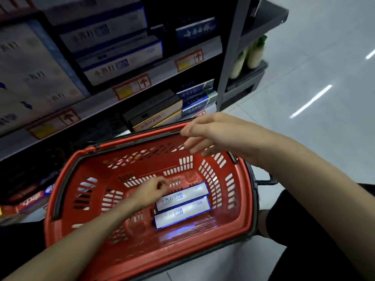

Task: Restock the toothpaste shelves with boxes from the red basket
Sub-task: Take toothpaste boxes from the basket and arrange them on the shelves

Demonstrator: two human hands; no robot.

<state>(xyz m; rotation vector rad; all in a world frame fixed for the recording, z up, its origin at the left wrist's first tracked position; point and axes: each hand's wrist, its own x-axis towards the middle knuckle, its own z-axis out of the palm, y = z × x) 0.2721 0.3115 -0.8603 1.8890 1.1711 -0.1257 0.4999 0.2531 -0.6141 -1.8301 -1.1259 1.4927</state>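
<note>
The red basket sits low in front of the shelves, with two white-and-blue toothpaste boxes lying side by side on its floor. My left hand reaches down inside, and its curled fingers pinch the left end of the upper toothpaste box. Just below it, the lower toothpaste box lies untouched. My right hand hovers over the basket's far rim with its fingers spread, holding nothing. Matching white-and-blue boxes are stacked on the shelf above.
Shelf edges carry red and yellow price tags. Black-and-gold boxes and blue boxes stand on the lower shelf just behind the basket. Red packs lie at the lower left. Bottles stand on an end rack, and the aisle floor lies to the right.
</note>
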